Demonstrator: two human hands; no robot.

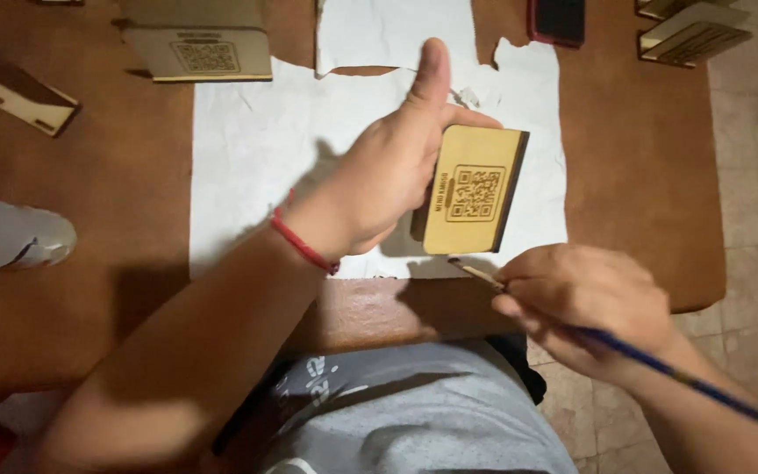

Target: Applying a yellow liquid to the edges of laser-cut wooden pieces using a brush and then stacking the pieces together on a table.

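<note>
The person's arms are bare to above the elbow; no sleeves show. The left hand [392,167] carries a thin red cord bracelet [303,244] around the wrist, snug against it. The right hand [585,303] bears no ring, watch or band that can be seen. The lap is covered by grey fabric [423,412] with a white printed mark, and a dark garment edge lies beside it.
</note>
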